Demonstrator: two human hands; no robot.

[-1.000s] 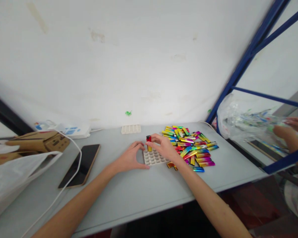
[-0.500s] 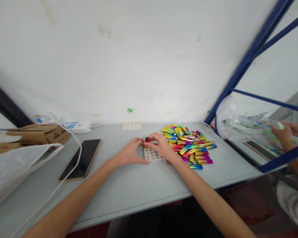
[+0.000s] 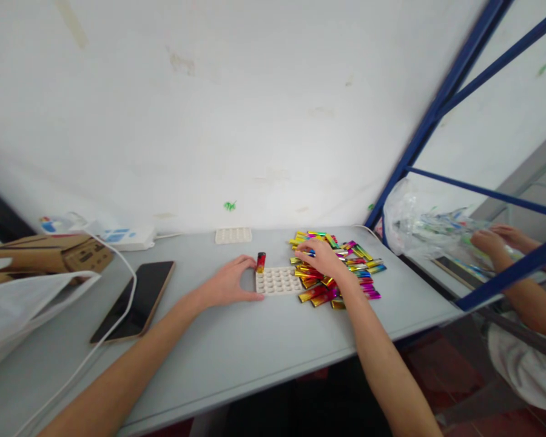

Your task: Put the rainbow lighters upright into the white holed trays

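A pale tray point(image 3: 279, 281) with rows of round holes lies on the table. One lighter point(image 3: 261, 263), red and gold with a dark top, stands upright at its back left corner. My left hand point(image 3: 227, 282) grips the tray's left end, thumb at the front corner and fingers at the back near the lighter. To the right, shiny multicoloured lighters point(image 3: 316, 294) lie in a loose pile. My right hand point(image 3: 322, 258) is over the pile's left side, fingers apart and curved downward. Its fingertips are close to a gold lighter; contact is unclear.
A second pale tray point(image 3: 233, 235) lies near the wall. Leftward are a phone point(image 3: 134, 300) with a white cable across it, a cardboard box point(image 3: 73, 252) and a white bag point(image 3: 22, 303). Beyond the blue frame point(image 3: 418, 136), another person's hands point(image 3: 495, 243) are by clear plastic bags.
My right hand has let go of the red and gold lighter, which now stands in the tray, and moved right to the pile. My left hand stays at the tray. The view has shifted slightly.
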